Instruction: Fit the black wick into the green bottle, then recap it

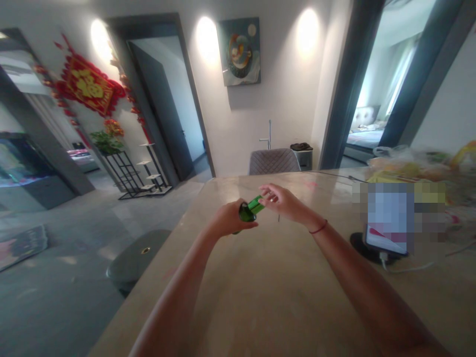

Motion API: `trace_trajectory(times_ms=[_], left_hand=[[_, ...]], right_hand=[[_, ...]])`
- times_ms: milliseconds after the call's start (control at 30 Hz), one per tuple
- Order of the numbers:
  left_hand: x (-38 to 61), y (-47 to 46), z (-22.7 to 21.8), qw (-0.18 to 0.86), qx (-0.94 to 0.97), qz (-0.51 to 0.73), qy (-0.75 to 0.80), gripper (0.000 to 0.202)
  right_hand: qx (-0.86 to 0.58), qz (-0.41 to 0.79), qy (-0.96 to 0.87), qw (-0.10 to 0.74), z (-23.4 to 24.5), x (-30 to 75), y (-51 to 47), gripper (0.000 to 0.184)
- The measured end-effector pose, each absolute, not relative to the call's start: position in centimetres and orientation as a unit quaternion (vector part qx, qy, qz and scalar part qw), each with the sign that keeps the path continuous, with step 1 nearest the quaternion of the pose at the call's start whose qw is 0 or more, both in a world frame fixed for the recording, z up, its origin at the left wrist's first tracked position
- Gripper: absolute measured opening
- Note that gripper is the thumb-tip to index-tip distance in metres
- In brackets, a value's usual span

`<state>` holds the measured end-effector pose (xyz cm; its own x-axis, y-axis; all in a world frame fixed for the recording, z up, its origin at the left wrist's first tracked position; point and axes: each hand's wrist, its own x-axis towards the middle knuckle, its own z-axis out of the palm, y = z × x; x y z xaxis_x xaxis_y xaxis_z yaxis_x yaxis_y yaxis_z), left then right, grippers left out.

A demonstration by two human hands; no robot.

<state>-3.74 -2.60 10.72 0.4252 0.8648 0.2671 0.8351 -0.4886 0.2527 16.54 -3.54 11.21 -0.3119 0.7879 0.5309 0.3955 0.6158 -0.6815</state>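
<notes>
My left hand [228,218] wraps round a dark green, shiny, rounded object [247,213] above the table; its exact kind is unclear. From its upper end a bright green, narrow piece [256,204] slants up to the right. My right hand [279,201] has curled fingers whose tips meet the far end of that bright green piece. Below the right hand is a short, thin dark strand [278,217], too small to name. A red cord bracelet [319,227] circles the right wrist. Both forearms reach over the beige stone table [260,297].
A phone [388,233] with a charging cable [403,270] stands on a black base at the right. Plastic bags [405,161] are heaped behind it. A quilted chair [274,161] is at the far edge, and a grey-green stool [137,258] sits left of the table.
</notes>
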Motion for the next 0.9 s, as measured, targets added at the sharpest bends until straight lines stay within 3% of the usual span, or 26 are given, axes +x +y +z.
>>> trace_trajectory(times_ms=[67, 200, 333, 500, 700, 900], left_hand=[[-3.71, -2.57, 10.74, 0.035, 0.844, 0.175, 0.506, 0.059], [-3.7, -2.53, 10.74, 0.042, 0.846, 0.174, 0.502, 0.059], [-3.6, -2.67, 10.81, 0.05, 0.842, 0.178, 0.506, 0.057], [-3.54, -2.84, 10.93, 0.053, 0.841, 0.182, 0.507, 0.058], [-3.64, -2.64, 10.71, 0.048, 0.845, 0.178, 0.502, 0.058], [-3.63, -2.61, 10.71, 0.046, 0.848, 0.185, 0.495, 0.058]], right_hand=[[-0.367, 0.221, -0.788, 0.442, 11.2, 16.58, -3.53, 0.028], [-0.344, 0.23, -0.786, 0.46, 11.18, 16.61, -3.57, 0.037], [-0.382, 0.257, -0.775, 0.433, 11.08, 16.69, -3.57, 0.027], [-0.324, 0.261, -0.783, 0.462, 10.96, 16.84, -3.6, 0.05], [-0.358, 0.263, -0.777, 0.446, 10.9, 16.86, -3.25, 0.037], [-0.37, 0.248, -0.775, 0.449, 10.63, 16.96, -3.25, 0.048]])
